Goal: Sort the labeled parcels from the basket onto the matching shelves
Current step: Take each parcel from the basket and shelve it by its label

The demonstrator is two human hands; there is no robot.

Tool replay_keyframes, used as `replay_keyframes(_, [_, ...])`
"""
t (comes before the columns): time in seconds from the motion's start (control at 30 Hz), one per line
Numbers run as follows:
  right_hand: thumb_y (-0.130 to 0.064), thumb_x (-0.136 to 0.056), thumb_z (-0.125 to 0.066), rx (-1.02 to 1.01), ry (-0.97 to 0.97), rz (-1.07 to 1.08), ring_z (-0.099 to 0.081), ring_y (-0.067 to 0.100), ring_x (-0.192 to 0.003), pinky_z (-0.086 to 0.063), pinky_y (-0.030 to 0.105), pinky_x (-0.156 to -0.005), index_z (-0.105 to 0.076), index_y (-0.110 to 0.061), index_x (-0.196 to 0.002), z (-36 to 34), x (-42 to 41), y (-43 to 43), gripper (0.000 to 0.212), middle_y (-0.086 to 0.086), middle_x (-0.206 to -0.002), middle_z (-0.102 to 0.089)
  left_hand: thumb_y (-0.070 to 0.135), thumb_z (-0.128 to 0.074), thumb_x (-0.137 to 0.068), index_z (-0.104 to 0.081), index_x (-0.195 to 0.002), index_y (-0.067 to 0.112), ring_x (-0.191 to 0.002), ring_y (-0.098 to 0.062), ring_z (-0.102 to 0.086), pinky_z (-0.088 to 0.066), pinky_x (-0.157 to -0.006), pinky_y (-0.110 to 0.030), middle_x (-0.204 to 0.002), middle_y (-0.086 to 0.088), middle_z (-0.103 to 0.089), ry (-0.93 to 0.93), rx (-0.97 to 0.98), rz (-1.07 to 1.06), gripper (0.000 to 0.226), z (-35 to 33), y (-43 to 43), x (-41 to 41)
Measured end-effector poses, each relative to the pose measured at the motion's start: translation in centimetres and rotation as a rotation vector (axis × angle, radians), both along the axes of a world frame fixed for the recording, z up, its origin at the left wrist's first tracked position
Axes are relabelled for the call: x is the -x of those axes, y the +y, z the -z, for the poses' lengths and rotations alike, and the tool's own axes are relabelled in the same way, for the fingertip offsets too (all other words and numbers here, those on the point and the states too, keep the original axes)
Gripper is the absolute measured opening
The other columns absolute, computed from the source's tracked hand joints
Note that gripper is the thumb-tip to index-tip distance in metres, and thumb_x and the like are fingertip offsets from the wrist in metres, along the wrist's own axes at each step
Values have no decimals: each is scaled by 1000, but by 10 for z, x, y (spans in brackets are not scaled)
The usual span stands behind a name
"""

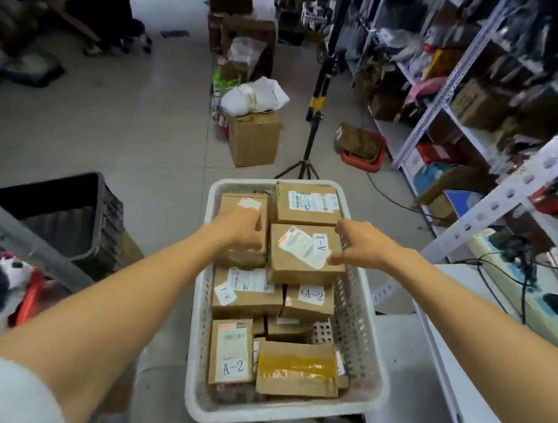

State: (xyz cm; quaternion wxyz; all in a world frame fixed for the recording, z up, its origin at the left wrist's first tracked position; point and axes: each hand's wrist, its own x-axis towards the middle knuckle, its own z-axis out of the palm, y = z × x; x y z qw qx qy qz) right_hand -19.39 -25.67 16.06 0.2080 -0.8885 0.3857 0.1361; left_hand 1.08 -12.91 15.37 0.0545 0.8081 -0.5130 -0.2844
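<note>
On the left, your left hand [243,230] sits at the gap between a neighbouring box [237,203] and the A-1 parcel [287,264]. Its fingers curl downward, but the tips are hidden, so I cannot tell whether they have hold of anything. If they catch the neighbour instead, you may drag both boxes up together.

The A-1 parcel lies flat on top of other parcels in the far half of the white basket [284,413], label side up. It is nearly square. Its slightly longer axis runs across the basket, and the "A-1" text is turned sideways, with the tops of the letters toward your right.

Your right hand [362,244] has thumb and forefinger spread along the parcel's right edge, touching it but not closed round it. A lift from there could tip the parcel onto the A-2 parcel [309,305] just below. Check the label before you turn to the shelves [513,194].
</note>
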Motion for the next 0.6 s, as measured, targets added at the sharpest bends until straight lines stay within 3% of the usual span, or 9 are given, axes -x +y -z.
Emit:
replay_keyframes(0.17, [-35, -77, -77, -77, 24, -14, -54, 25, -112, -48, 38, -92, -44, -10, -130, 40, -17, -43, 67, 10, -129, -54, 27, -66, -81, -58, -110, 16, -99, -22, -57, -51, -90, -39, -109, -5, -61, 21, -84, -79, 32, 41, -28, 0])
replay_keyframes(0.33, [-36, -75, -79, -113, 80, -38, -51, 25, -112, -46, 38, -93, -45, -9, -127, 95, -29, -75, 67, 10, -129, -52, 23, -68, -84, -58, -106, 11, -94, -21, -57, -48, -80, -34, -100, -4, -60, 116, -156, -117, 27, 89, -48, 11])
replay_keyframes(0.47, [-37, -68, -83, -97, 51, -31, -42, 27, -125, -37, 38, -102, -40, -13, -137, 139, -40, -89, 85, 10, -136, -44, 26, -67, -83, -57, -113, 11, -100, -25, -60, -51, -87, -39, -108, -6, -63, 183, -201, -128, 35, 127, -58, 16])
replay_keyframes(0.6, [-38, -62, -86, -126, 16, -14, -31, 28, -132, -32, 43, -108, -34, -17, -141, 176, -50, -105, 97, 9, -141, -36, 28, -73, -77, -49, -117, 15, -99, -24, -59, -50, -85, -38, -108, -5, -61, 243, -181, -207, 48, 167, -61, 22])
